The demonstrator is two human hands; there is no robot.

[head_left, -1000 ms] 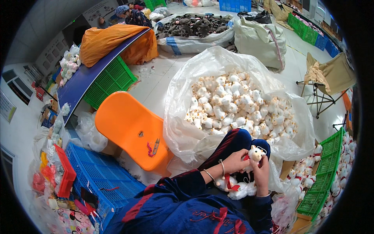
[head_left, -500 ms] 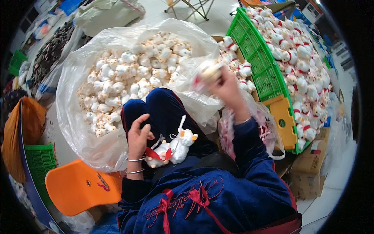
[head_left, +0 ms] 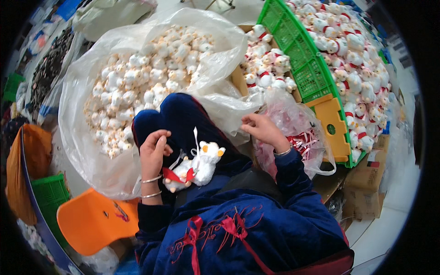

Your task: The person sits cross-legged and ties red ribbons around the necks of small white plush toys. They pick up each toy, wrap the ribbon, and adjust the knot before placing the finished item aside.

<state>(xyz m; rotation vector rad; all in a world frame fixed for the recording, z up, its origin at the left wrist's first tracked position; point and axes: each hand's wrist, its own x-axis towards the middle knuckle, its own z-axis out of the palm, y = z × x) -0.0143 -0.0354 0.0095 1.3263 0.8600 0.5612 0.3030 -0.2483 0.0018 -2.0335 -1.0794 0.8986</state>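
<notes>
Across the lap: at least one white plush toy (head_left: 207, 168) with red ribbon (head_left: 172, 176). Left hand (head_left: 155, 150): grip loosely spread, empty. Right hand (head_left: 264, 129): bent; cannot tell whether pressed together. One toy-filled bag (head_left: 79, 79) far; one green crate (head_left: 299, 51) divides toys at right.

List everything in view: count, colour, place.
Lap plush: at least one, white, centre
Open bag: one, translucent, ahead
Bagged plush: many, white, in that bag
Ribboned plush: many, white and red, right
Crates: several, green, right and left
Panel: one, yellow, right
Ribbon bag: one, clear, right
Chair: one, orange, lower left
Cartons: several, brown, right
Pile: one, dark, upper left
Sacks: several, pale and orange, left
Left hand: one, bare, by lap plush
Right hand: one, bare, near ribbon bag
</notes>
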